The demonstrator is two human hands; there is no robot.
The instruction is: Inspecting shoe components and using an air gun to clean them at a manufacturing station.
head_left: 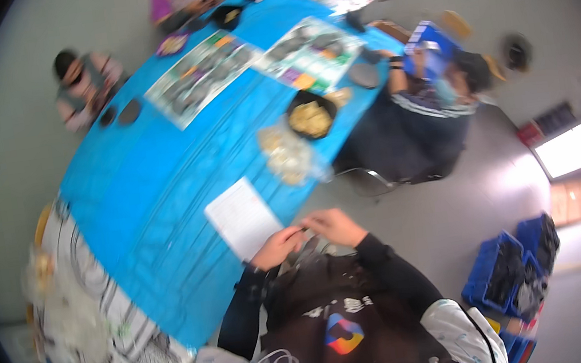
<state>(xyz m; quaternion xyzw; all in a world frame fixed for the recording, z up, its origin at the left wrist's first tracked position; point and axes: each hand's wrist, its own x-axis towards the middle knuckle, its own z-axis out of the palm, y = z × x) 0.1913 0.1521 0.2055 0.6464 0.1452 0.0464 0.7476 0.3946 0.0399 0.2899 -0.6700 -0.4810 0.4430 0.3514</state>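
Observation:
Close to the table edge, just in front of my dark apron, my left hand (279,247) and my right hand (334,228) meet at the fingertips. Both are closed in a pinch around a small dark thing (304,229), too small and blurred to name. Beside my left hand a white sheet of paper (242,213) with printed lines lies on the blue table cover (164,227). Farther off are a clear plastic bag (286,156) with pale pieces in it and a black bowl (311,116) heaped with pale yellowish pieces.
Two printed sheets (173,98) with dark round things on them lie farther back. A person (415,121) in dark clothes sits at the right; others sit at the far side. Blue crates (489,265) of dark items stand at the right. A cluttered white-covered table (113,315) adjoins at left.

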